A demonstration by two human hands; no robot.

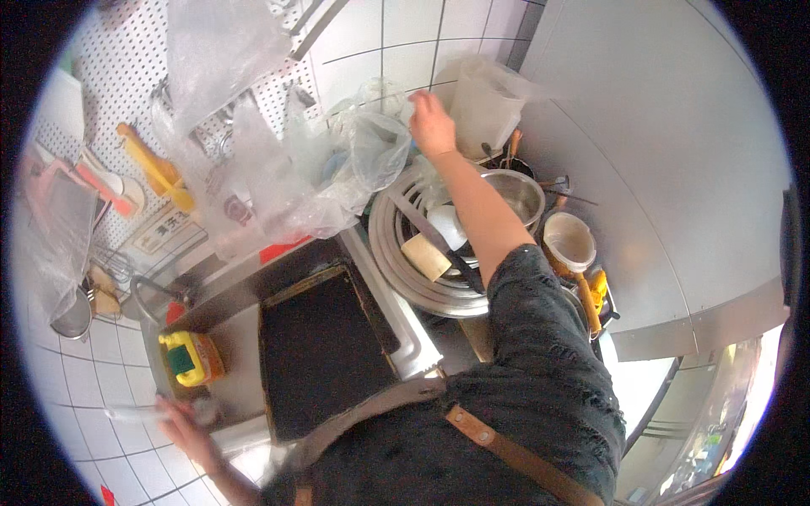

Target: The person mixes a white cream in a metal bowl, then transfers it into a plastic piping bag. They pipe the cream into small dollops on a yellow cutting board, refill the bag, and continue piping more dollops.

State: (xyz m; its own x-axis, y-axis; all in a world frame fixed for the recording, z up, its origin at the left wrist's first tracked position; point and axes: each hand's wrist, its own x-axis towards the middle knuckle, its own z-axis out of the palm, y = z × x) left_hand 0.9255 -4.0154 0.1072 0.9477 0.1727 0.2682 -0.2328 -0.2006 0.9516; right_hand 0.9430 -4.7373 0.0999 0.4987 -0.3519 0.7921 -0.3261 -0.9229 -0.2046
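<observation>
My left hand (184,428), blurred, is closed around a pale, elongated thing (133,414) by the left end of the sink; its kind is unclear. Beside it in the sink stands a yellow jug (205,361) with a green scouring pad (180,360) against it. My right arm stretches over the stacked metal pans (390,253) to the tiled back wall. There my right hand (432,126) has its fingers curled, between a clear plastic bag (381,150) and a translucent white plastic container (483,99). Whatever those fingers hold is too small or hidden.
A dark rectangular tray (325,358) lies in the metal sink. Plastic bags (228,51) and yellow tongs (156,169) hang along the pegboard. On the pans rests a wooden-handled tool (426,256). A handled strainer (569,243) stands near the grey metal panel (666,169) on the right.
</observation>
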